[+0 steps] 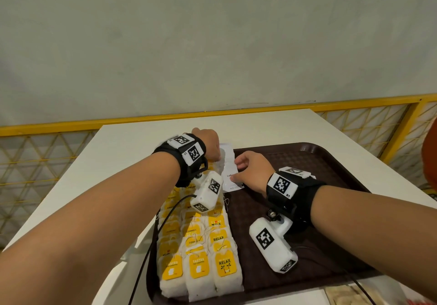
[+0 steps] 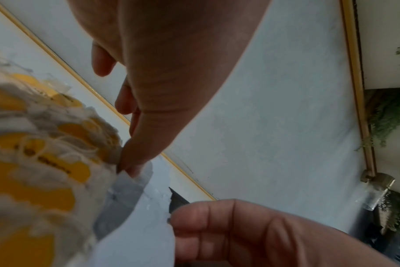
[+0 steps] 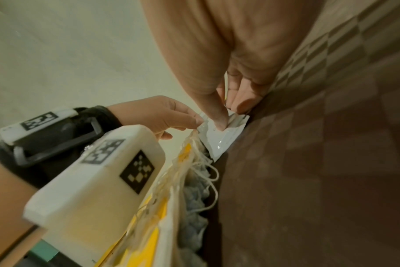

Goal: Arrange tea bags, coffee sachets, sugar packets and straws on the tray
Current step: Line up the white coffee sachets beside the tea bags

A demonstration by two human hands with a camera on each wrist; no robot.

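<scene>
1. Wall (image 1: 212,40): plain pale grey-green plaster, faintly mottled, filling the view beyond the fingers.
2. Rail (image 1: 165,116): yellow bar running along the wall's foot, past the fingers.
3. Lattice (image 1: 35,163): yellow diamond mesh panels below the rail, out to the left and right of the fingers.
4. Table (image 1: 272,125): white, smooth top with a rounded far-left corner, lying under the fingers; its far edge sits just short of the rail.
5. Plants (image 2: 391,115): green foliage hanging beside a yellow-edged wall section, well apart from the fingers, in the left wrist view.
6. Light: soft and even, with weak shadows on the table.
</scene>
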